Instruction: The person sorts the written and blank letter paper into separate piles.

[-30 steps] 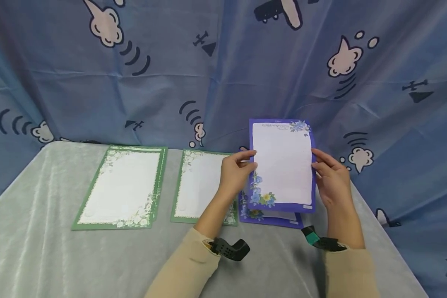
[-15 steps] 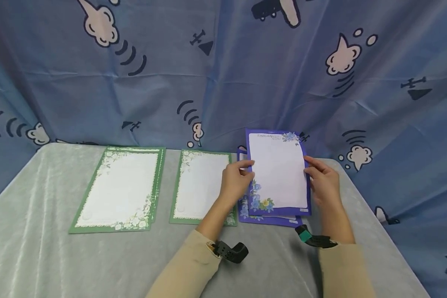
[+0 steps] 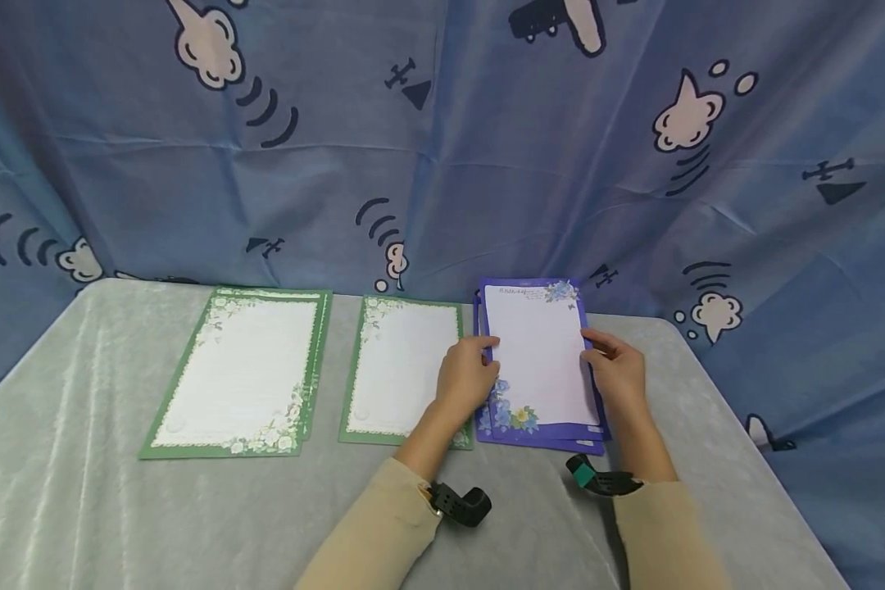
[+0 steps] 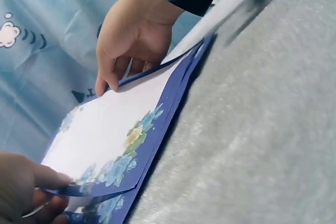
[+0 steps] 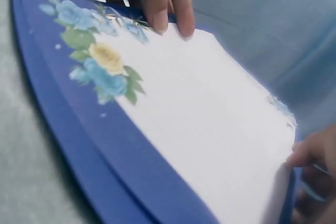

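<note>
A sheet of purple-bordered floral paper [image 3: 538, 356] lies close over another purple sheet [image 3: 586, 447], slightly out of line with it. My left hand [image 3: 466, 377] pinches its left edge between thumb and fingers. On the opposite side my right hand [image 3: 619, 373] pinches the right edge. Blue and yellow flowers show at its lower left corner in the left wrist view, where a narrow gap separates the upper paper [image 4: 105, 135] from the one beneath. The right wrist view has both hands at the edges of the paper [image 5: 199, 93]. The lower sheet is mostly hidden.
A green-bordered floral sheet [image 3: 398, 369] lies just left of the purple ones, partly under my left forearm. Farther left, green-bordered sheets [image 3: 239, 373] overlap in a stack. Grey cloth [image 3: 214, 524] covers the table, and a blue patterned curtain [image 3: 324, 123] hangs behind it.
Both hands have brought the purple-bordered paper down and a little left, from raised above the other purple sheet to close over it. The green-bordered sheets have stayed put.
</note>
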Available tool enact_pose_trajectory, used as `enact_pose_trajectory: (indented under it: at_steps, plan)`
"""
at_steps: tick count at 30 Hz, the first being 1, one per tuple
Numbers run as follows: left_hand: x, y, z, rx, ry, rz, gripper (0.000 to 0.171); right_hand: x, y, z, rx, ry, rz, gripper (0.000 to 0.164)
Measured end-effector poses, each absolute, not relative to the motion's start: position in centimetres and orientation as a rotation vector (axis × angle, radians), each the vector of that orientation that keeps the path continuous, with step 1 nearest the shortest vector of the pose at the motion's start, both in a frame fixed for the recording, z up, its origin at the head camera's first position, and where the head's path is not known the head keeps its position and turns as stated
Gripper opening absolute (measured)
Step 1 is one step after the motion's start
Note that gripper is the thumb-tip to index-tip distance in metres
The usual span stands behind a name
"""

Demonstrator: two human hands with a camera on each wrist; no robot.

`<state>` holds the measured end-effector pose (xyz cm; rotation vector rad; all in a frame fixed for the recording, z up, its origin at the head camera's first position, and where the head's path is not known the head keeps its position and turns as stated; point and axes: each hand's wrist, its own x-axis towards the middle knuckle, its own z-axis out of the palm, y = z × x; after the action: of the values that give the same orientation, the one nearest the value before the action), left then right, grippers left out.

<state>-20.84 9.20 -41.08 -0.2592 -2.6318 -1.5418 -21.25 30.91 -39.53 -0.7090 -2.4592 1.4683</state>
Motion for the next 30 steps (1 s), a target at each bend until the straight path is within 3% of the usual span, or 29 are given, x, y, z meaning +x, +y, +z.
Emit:
enact_pose_trajectory:
  at_steps: [8, 30]
  plan:
    - [-20.7, 9.4, -41.9, -0.339, -2.744, -1.294, 0.038, -21.4, 31.1, -41.5, -0.601, -2.605, 1.185, 0.044]
    - [-21.0, 9.4, -42.4, -0.351, -2.789, -1.072, 0.034, -20.9, 29.9, -41.9, -0.450, -2.769, 0.798, 0.045]
